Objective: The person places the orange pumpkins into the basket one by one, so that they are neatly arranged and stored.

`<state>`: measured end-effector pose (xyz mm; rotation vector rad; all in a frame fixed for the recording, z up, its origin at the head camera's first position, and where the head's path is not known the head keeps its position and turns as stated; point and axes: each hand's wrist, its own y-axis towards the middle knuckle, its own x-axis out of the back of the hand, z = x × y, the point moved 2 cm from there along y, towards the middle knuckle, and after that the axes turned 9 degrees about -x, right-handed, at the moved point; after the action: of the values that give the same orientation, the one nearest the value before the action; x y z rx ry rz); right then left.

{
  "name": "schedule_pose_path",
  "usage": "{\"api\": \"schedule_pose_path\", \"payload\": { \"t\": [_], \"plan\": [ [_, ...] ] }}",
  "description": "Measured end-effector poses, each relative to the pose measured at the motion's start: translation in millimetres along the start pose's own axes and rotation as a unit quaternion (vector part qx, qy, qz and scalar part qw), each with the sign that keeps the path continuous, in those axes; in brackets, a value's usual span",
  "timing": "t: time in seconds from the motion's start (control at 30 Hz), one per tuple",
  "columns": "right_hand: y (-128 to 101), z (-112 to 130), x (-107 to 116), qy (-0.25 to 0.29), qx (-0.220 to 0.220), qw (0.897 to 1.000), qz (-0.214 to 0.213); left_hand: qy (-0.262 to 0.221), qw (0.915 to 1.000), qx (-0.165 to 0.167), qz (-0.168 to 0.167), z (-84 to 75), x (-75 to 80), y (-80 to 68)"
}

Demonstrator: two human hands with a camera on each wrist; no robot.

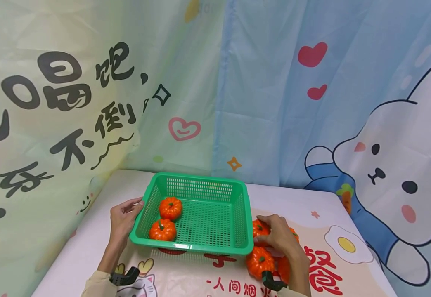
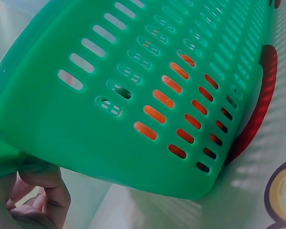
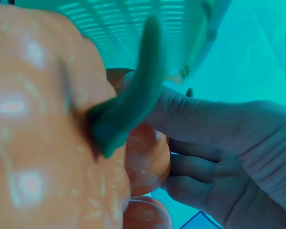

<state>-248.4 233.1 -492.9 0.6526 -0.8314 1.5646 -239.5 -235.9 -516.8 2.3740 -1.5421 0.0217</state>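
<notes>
fingers (image 3: 181,117) curl round pumpkin (image 1: 260,228); left hand (image 1: 123,216) grips basket (image 1: 215,247).

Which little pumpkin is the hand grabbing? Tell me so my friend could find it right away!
Find the green basket in the middle of the table. Just past its right side lies a bunch of orange pumpkins, with the right hand on them. The grabbed pumpkin is the one closest to the basket wall, under the fingers; the pumpkin nearer the person lies free, and two more sit inside the basket.
</notes>
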Motion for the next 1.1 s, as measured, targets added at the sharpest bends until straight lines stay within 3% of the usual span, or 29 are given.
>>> {"api": "schedule_pose_path", "payload": {
  "t": [0.47, 1.1],
  "plan": [
    [-8, 3, 8, 0.015, -0.028, 0.999, 0.003, 0.004, 1.0000, -0.003, -0.002, 1.0, 0.7, 0.4],
    [-11, 3, 18, 0.019, -0.015, 1.000, 0.002, -0.002, 1.0000, -0.002, -0.004, 1.6, 0.1, 1.2]
  ]
}}
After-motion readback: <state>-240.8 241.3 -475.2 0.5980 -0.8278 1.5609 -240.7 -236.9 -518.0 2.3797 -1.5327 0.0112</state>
